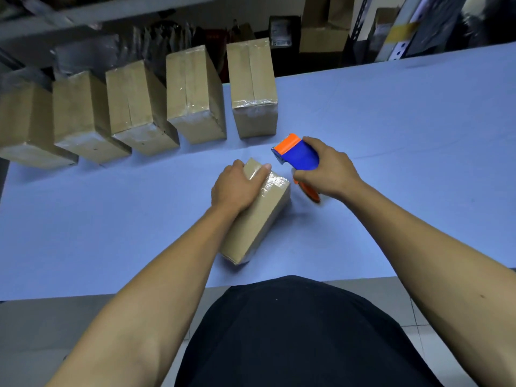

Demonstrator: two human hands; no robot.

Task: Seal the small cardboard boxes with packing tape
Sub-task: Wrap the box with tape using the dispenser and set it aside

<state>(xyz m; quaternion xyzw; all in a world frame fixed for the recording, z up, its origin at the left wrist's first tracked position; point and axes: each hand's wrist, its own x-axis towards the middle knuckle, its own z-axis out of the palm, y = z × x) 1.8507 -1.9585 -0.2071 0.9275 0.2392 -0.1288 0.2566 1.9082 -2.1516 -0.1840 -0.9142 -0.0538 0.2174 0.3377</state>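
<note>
— Box being worked on?
— Small cardboard box (pixel 258 216) lying slantwise on the blue counter (pixel 391 135), nearer the body than the row of five taped boxes (pixel 192 96); clear tape glinting over its far end.
— Hands?
— Apart. Left hand (pixel 237 185) curled over the far end of that box, gripping it. Right hand (pixel 325 169) wrapped round a blue-and-orange tape dispenser (pixel 296 153) — held just right of the box's far corner, off the counter.
</note>
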